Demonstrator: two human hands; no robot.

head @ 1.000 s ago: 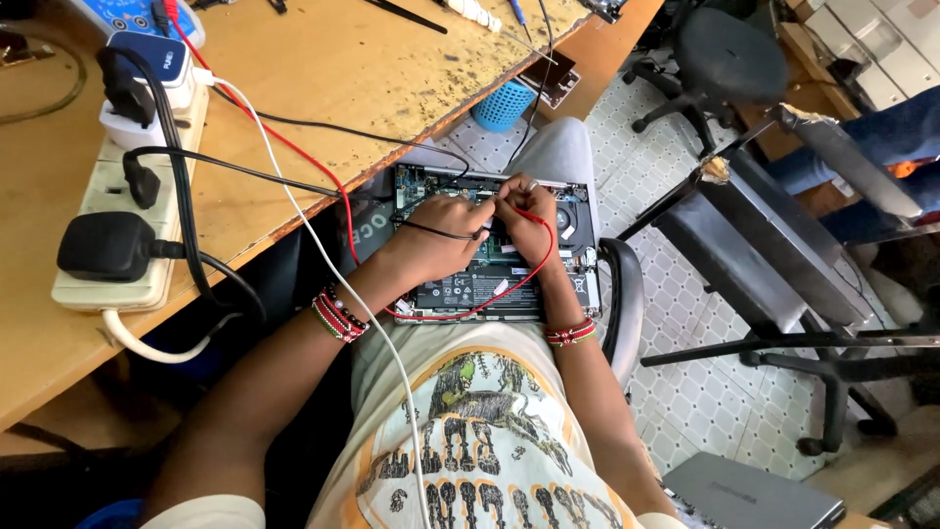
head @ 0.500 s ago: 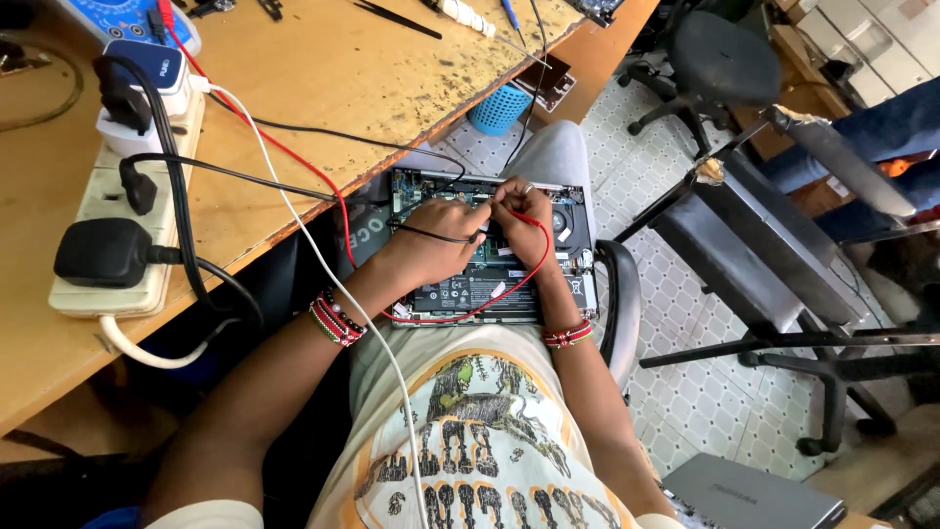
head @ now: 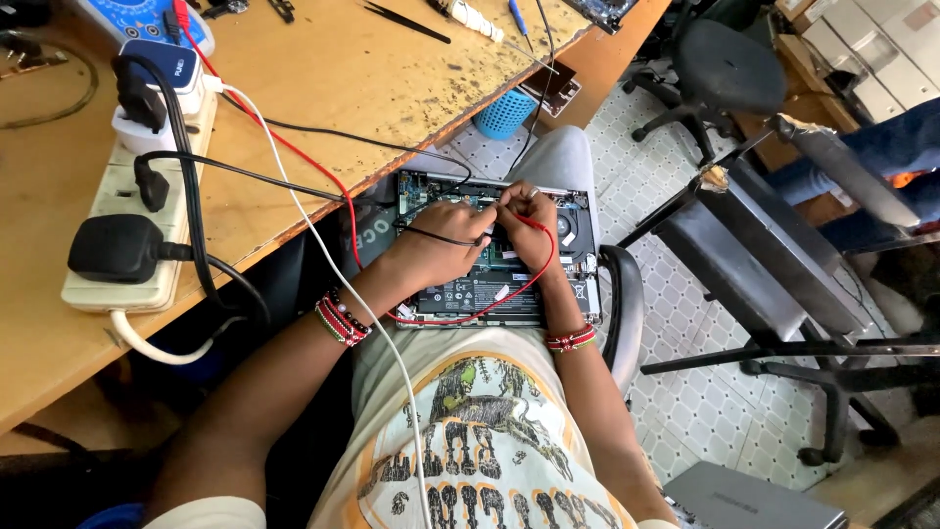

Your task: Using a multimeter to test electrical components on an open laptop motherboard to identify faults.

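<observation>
Compared with the earlier views, little is changing: I am keeping both hands over the opened laptop (head: 494, 250), which is lying across my lap at the centre of the frame with its bottom cover off and its circuit board and battery exposed. The hands are holding almost the same spots as a second ago, with only a slight drift in the view. I judge that the probing of one area of the board is continuing rather than moving on to a new point.

My left hand (head: 443, 253) is resting palm-down on the upper middle part of the board, fingers curled, pinching the black probe lead (head: 441, 238), which is crossing the back of the hand. My right hand (head: 529, 223) is sitting just to the right of it, nearly touching, fingers pressed together around the red probe lead (head: 534, 279). Both tips are hidden under the fingers, so I cannot tell exactly which contacts they are touching.

The red lead is looping down across the battery, then running up and left onto the desk (head: 362, 78) towards the blue multimeter (head: 147, 20) at the upper left edge. A white cable (head: 323, 245) is crossing my left forearm. The white power strip (head: 127, 235) is lying at the left of the frame, well apart from both hands.
</observation>
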